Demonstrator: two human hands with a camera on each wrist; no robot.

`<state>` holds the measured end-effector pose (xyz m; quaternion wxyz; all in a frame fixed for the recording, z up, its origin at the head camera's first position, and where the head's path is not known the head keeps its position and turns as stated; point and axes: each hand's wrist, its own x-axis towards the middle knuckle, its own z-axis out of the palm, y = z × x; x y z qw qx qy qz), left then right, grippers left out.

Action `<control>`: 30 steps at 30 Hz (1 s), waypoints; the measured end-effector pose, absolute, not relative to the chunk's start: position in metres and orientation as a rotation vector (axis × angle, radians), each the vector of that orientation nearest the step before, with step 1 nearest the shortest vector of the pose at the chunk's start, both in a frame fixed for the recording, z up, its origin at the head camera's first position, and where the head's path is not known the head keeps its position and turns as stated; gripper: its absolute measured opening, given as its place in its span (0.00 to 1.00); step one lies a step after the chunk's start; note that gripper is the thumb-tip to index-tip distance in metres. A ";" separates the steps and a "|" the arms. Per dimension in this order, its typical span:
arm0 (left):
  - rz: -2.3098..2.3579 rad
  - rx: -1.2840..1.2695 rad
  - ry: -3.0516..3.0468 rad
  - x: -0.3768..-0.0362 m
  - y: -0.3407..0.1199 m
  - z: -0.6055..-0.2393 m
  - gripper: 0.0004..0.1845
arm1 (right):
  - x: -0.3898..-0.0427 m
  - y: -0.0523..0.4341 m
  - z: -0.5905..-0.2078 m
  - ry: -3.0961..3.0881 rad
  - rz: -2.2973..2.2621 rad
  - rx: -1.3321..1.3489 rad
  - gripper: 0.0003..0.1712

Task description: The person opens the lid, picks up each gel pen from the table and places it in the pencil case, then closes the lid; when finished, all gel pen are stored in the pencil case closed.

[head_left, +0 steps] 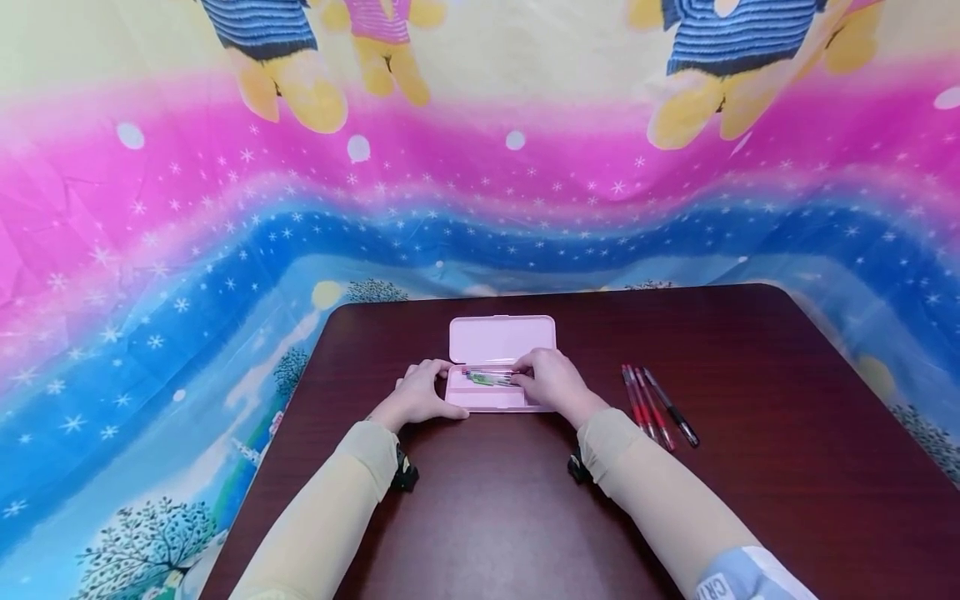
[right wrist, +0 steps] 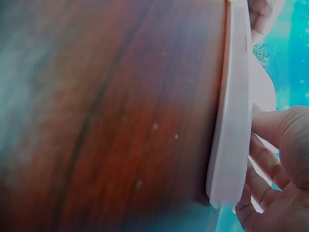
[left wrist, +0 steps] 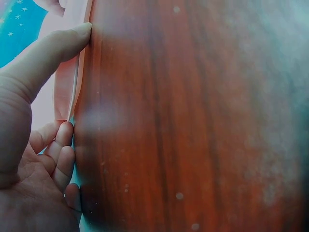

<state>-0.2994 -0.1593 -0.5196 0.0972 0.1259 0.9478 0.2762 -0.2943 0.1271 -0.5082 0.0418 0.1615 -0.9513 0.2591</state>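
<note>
A pink pencil case (head_left: 486, 402) lies on the table with its lid (head_left: 502, 340) raised at the back. Several pens (head_left: 489, 379), one with green markings, lie across its rear compartment. My left hand (head_left: 416, 393) grips the case's left end; in the left wrist view its thumb (left wrist: 67, 42) presses the front edge and the fingers bend at the end. My right hand (head_left: 553, 382) reaches over the case's right side and pinches the right ends of the pens. In the right wrist view the case wall (right wrist: 235, 106) hides the fingertips of the right hand (right wrist: 282, 159).
To the right of the case, several red pens (head_left: 647, 408) and a black pen (head_left: 671, 406) lie side by side on the dark wooden table (head_left: 495, 517). A printed cloth (head_left: 465, 183) hangs behind the table and along its sides.
</note>
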 end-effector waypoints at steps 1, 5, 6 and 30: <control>0.818 0.373 2.805 -0.300 -0.159 -0.520 0.52 | -0.294 0.129 -0.508 -2.914 0.799 0.486 0.09; 0.810 0.375 2.806 -0.300 -0.159 -0.521 0.52 | -0.289 0.140 -0.508 -2.939 0.832 0.416 0.13; 0.806 0.376 2.808 -0.299 -0.159 -0.521 0.52 | -0.288 0.143 -0.508 -2.945 0.845 0.394 0.13; 0.820 0.380 2.802 -0.300 -0.159 -0.523 0.53 | -0.203 0.280 -0.484 -2.760 0.856 -0.097 0.31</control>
